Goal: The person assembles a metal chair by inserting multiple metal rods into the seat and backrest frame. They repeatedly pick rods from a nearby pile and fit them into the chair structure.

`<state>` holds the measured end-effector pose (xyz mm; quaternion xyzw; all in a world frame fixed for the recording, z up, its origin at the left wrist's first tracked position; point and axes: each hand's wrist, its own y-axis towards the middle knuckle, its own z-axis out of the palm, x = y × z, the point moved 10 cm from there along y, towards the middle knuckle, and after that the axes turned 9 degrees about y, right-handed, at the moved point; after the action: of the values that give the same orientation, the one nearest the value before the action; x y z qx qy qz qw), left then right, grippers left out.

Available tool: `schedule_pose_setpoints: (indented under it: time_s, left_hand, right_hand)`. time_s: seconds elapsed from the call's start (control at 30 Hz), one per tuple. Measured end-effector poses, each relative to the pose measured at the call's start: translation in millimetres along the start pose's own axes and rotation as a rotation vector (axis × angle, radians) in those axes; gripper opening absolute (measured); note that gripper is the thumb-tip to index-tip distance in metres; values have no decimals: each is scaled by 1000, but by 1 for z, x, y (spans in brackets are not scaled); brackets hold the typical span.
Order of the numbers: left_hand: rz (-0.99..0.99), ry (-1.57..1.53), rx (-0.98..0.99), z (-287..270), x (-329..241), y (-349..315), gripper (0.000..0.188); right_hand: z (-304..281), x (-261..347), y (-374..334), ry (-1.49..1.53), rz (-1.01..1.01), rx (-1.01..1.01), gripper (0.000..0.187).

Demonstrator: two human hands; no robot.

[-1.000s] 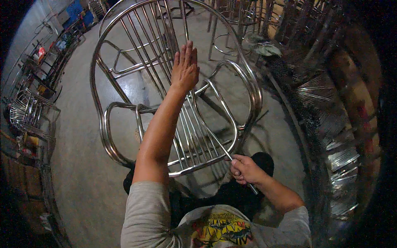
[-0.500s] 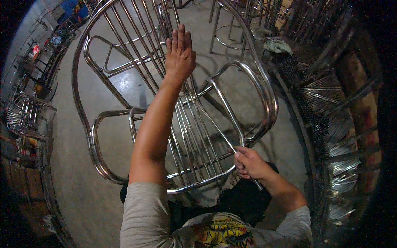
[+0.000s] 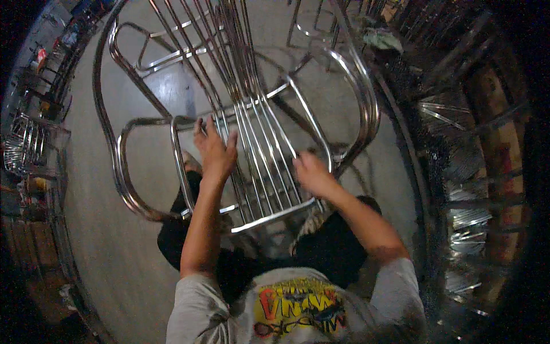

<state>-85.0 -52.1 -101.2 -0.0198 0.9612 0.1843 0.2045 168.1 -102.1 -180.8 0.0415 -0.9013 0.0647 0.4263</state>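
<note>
A shiny metal chair frame (image 3: 121, 186) made of bent tubes stands before me, its looped armrests on both sides. Thin metal rods fan up its back and run along its seat to the front bar (image 3: 269, 222). Over the left side of the seat, my left hand (image 3: 216, 153) is open with fingers spread, close to the outer rods; whether it touches one I cannot tell. My right hand (image 3: 314, 175), slightly blurred, is closed round a thin metal rod (image 3: 281, 127) at the right side of the seat. That rod's lower end is hidden by the hand.
Along the right lie bundles of shiny metal rods (image 3: 467, 221) and dark stacked tubes. Another metal chair frame (image 3: 26, 143) stands at the far left, near a cluttered bench. A grey-green cloth (image 3: 382, 40) rests at the upper right. My knees are beneath the seat's front.
My left hand has come down from the backrest to the seat's left side. My right hand has moved up and inward with the rod, whose end no longer sticks out past the front bar.
</note>
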Motion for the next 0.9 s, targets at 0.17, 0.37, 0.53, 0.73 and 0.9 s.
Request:
schedule_pose_setpoints:
  time_s: [0.17, 0.37, 0.53, 0.73, 0.9]
  left_hand:
    - [-174, 149, 521, -14, 22, -139, 39]
    - [221, 219, 403, -32, -18, -166, 41]
    - [304, 169, 297, -35, -17, -170, 33]
    - [324, 139, 244, -33, -14, -172, 30]
    - [315, 107, 205, -38, -15, -169, 29]
  right_hand:
    - [17, -19, 13, 220, 292, 121, 43]
    - [11, -9, 17, 142, 264, 2, 53]
    - [4, -14, 23, 177, 189, -203, 48]
    - [9, 2, 37, -1, 22, -194, 43]
    - [13, 14, 36, -42, 46, -183, 37]
